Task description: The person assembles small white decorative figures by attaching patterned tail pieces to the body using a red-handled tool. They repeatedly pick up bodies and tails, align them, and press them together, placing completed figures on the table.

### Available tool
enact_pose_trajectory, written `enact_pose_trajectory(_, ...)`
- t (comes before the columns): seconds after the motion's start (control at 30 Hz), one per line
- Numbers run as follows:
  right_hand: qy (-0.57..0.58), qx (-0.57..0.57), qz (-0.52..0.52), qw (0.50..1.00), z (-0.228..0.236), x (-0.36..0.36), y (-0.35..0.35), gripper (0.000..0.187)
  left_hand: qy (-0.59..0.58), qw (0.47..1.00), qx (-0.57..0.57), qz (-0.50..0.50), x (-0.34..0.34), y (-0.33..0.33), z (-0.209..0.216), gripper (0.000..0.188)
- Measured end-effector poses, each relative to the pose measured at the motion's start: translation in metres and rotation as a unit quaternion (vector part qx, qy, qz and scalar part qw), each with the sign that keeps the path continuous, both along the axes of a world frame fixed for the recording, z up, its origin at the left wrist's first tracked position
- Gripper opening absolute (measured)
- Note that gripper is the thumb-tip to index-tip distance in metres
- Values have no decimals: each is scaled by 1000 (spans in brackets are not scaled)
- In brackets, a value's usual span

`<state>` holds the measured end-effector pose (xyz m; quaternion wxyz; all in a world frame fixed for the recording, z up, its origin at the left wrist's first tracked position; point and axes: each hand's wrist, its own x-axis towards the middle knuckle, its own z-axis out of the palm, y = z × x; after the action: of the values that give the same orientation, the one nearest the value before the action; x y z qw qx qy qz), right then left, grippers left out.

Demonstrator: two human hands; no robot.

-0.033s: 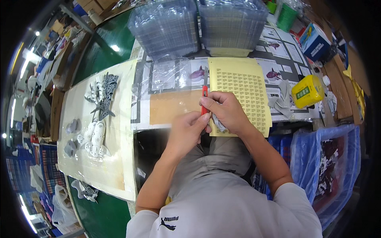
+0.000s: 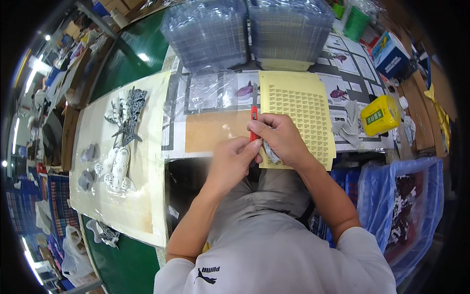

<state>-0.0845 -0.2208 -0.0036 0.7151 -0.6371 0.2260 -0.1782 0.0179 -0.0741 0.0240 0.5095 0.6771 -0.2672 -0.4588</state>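
A red utility knife (image 2: pixel 253 114) points away from me with its metal blade out. My right hand (image 2: pixel 280 134) grips its handle between thumb and fingers. Closed at the lower end of that handle is my left hand (image 2: pixel 231 160), its thumb and fingertips pinching there; it is slightly blurred. A crumpled whitish-grey piece (image 2: pixel 270 153), perhaps cloth or tissue, pokes out from under my right hand. Beneath that hand lies a yellow sheet of small printed labels (image 2: pixel 293 103). To its left is a flat tan sheet (image 2: pixel 215 130).
Two tall stacks of clear plastic trays (image 2: pixel 203 36) stand at the back. At right are a yellow bottle (image 2: pixel 379 115), a crumpled grey cloth (image 2: pixel 348 125) and a blue box (image 2: pixel 390 55). Black-and-white toy figures (image 2: pixel 129 115) lie on the left board. A blue-lined bin (image 2: pixel 374 196) sits at lower right.
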Motion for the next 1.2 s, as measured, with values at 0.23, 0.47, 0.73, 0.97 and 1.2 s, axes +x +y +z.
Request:
enact_pose_trajectory(0.23, -16, 55, -51, 997, -11, 9, 1, 24, -76, 993, -85, 1, 11, -8, -29, 30)
enact_pose_trajectory(0.47, 4, -81, -15, 997, -21, 20, -30, 28, -247, 954, -171, 25, 30, -13, -32, 26)
enact_pose_trajectory(0.73, 138, -251, 15, 958, -65, 106, -147, 35, -391, 872, -10, 293, 97, 221, 28, 36)
enact_pose_trajectory(0.97, 117, -336, -55, 933, -71, 119, -161, 35, -393, 550, 503, 539, 158, 478, 37, 68)
enact_pose_trajectory(1.2, 188, -297, -230, 907, 5, 18, -136, 31, -124, 770, 224, 584, 211, 548, -36, 113)
